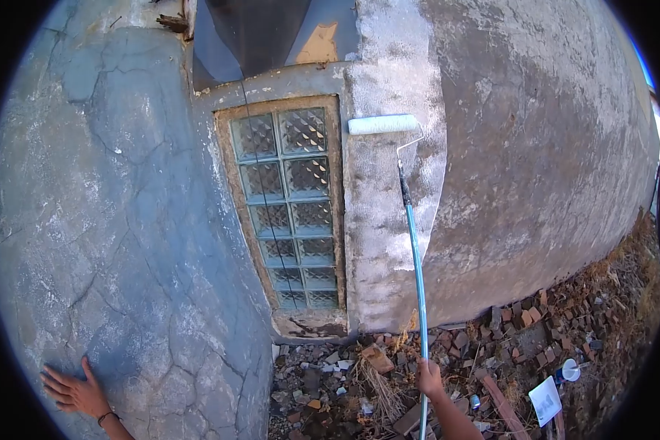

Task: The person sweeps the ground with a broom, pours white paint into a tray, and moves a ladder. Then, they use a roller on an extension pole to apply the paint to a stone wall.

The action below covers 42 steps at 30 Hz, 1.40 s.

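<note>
My left hand [75, 392], fingers spread, lies flat on the cracked wall [110, 220]. My right hand [430, 378] grips the pole [416, 271]; its roller [382, 125] touches plaster high above, just right of the window [290, 205]. Rubble [491, 352] surrounds; a white tub [570, 369] lies right, contents indiscernible.

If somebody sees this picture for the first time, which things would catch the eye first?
Probably the white paint roller, pressed high on the rough wall beside the glass-block window, on a long blue pole gripped by the right hand. At lower left, the left hand lies flat on cracked plaster.
</note>
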{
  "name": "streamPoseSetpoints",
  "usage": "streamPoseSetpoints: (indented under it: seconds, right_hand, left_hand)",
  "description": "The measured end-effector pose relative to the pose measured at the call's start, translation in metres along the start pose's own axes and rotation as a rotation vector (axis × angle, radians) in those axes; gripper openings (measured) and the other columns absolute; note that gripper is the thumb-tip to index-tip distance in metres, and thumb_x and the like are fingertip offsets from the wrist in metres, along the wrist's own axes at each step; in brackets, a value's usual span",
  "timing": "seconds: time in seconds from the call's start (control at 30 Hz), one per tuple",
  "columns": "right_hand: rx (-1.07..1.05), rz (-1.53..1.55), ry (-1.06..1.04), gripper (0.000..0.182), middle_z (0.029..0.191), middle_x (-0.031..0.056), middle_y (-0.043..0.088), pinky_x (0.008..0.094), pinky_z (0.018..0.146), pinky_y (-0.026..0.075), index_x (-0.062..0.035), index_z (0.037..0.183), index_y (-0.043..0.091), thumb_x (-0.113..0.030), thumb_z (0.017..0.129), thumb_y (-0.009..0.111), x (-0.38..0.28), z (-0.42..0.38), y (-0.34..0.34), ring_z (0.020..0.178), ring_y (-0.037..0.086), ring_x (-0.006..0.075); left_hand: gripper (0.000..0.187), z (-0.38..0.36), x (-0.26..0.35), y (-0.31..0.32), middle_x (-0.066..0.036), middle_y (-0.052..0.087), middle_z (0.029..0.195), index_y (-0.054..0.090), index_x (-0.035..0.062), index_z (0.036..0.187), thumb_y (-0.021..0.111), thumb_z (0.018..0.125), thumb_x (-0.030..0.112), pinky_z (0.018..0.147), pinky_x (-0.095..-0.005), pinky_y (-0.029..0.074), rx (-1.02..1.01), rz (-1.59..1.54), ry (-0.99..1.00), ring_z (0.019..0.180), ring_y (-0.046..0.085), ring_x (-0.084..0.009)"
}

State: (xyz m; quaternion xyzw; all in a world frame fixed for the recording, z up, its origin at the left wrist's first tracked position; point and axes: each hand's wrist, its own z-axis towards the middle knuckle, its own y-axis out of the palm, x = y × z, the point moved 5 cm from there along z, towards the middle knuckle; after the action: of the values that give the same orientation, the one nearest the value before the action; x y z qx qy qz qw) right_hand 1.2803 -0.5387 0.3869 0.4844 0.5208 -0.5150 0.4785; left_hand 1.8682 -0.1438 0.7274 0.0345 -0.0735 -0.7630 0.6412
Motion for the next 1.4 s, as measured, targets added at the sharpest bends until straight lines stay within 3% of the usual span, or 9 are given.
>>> streamPoseSetpoints:
  seconds: [0.57,0.63,0.77,0.83,0.93,0.97,1.07,1.17,1.4]
  right_hand:
    - [-0.03,-0.419,0.379,0.047,0.06,0.0134,0.053,0.0416,0.057,0.043,0.0011,0.075,0.053,-0.04,0.094,0.041,0.2,-0.162,-0.057,0.057,0.056,0.0266]
    - [-0.04,-0.457,0.443,0.05,0.063,0.0171,0.056,0.0429,0.06,0.043,0.002,0.076,0.053,-0.042,0.094,0.039,0.208,-0.172,-0.06,0.062,0.058,0.0299]
    - [-0.093,-0.456,0.534,0.052,0.064,0.0188,0.054,0.0443,0.064,0.042,0.0028,0.077,0.052,-0.044,0.093,0.039,0.198,-0.178,-0.064,0.066,0.057,0.0313]
    - [-0.104,-0.421,0.604,0.052,0.069,0.0224,0.056,0.0449,0.067,0.043,0.0038,0.079,0.055,-0.044,0.093,0.04,0.198,-0.18,-0.065,0.071,0.058,0.0361]
    - [-0.136,-0.44,0.686,0.053,0.07,0.0218,0.06,0.0436,0.068,0.045,0.0038,0.08,0.058,-0.045,0.092,0.041,0.211,-0.187,-0.062,0.072,0.061,0.0354]
    - [-0.138,-0.331,0.737,0.053,0.069,0.0192,0.06,0.0419,0.068,0.045,0.0032,0.079,0.058,-0.046,0.092,0.041,0.213,-0.19,-0.061,0.07,0.06,0.0317]
    - [-0.171,-0.248,0.828,0.048,0.062,0.0059,0.053,0.0327,0.055,0.042,-0.0008,0.074,0.055,-0.041,0.095,0.041,0.195,-0.176,-0.067,0.057,0.051,0.014]
    - [-0.159,-0.232,0.921,0.047,0.061,0.004,0.052,0.0304,0.051,0.041,-0.0019,0.074,0.055,-0.042,0.095,0.041,0.236,-0.176,-0.076,0.054,0.05,0.0138]
    - [-0.248,-0.244,1.21,0.053,0.062,0.011,0.057,0.0379,0.06,0.044,0.0022,0.075,0.057,-0.047,0.09,0.045,0.258,-0.093,-0.056,0.061,0.058,0.0222]
  left_hand:
    - [0.096,-0.012,-0.009,0.02,-0.011,0.032,0.139,0.029,0.0142,0.142,0.037,0.074,0.082,0.085,-0.0625,0.031,-0.02,0.117,0.086,0.124,0.03,-0.0376]
    - [0.093,-0.003,0.009,0.012,-0.013,0.033,0.138,0.03,0.0119,0.14,0.04,0.076,0.079,0.083,-0.064,0.032,-0.639,0.785,-0.005,0.124,0.033,-0.0384]
    - [0.078,-0.076,0.129,-0.024,-0.019,0.034,0.137,0.033,0.005,0.136,0.051,0.083,0.061,0.092,-0.0566,0.034,-0.419,0.136,0.137,0.123,0.037,-0.0382]
    - [0.063,-0.179,0.268,-0.11,-0.023,0.038,0.134,0.037,-0.0003,0.131,0.061,0.084,0.034,0.1,-0.0467,0.031,-0.864,-0.691,0.248,0.122,0.036,-0.0397]
    - [0.056,-0.403,0.412,-0.322,-0.022,0.057,0.111,0.049,-0.0045,0.12,0.06,0.086,0.039,0.094,-0.0377,0.039,-2.42,-1.559,-0.054,0.108,0.053,-0.0293]
    - [0.063,-0.449,0.442,-0.391,-0.015,0.06,0.108,0.049,-0.0036,0.12,0.054,0.088,0.05,0.091,-0.0326,0.041,-2.65,-1.36,0.762,0.106,0.055,-0.0253]
    - [0.069,-0.534,0.44,-0.536,-0.011,0.058,0.119,0.051,0.011,0.111,0.043,0.08,0.073,0.098,-0.0465,0.029,-3.58,-0.652,-0.463,0.112,0.054,-0.0298]
    - [0.042,-0.563,0.461,-0.584,-0.005,0.058,0.079,0.053,0.0131,0.092,0.043,0.091,0.054,0.066,-0.0397,0.043,-3.513,-0.493,-1.366,0.07,0.057,-0.0251]
    - [0.036,-0.651,0.503,-0.577,0.003,0.036,0.054,0.042,0.0145,0.072,0.043,0.095,0.042,0.044,-0.0308,0.028,-3.217,-0.119,-1.508,0.044,0.033,-0.0127]
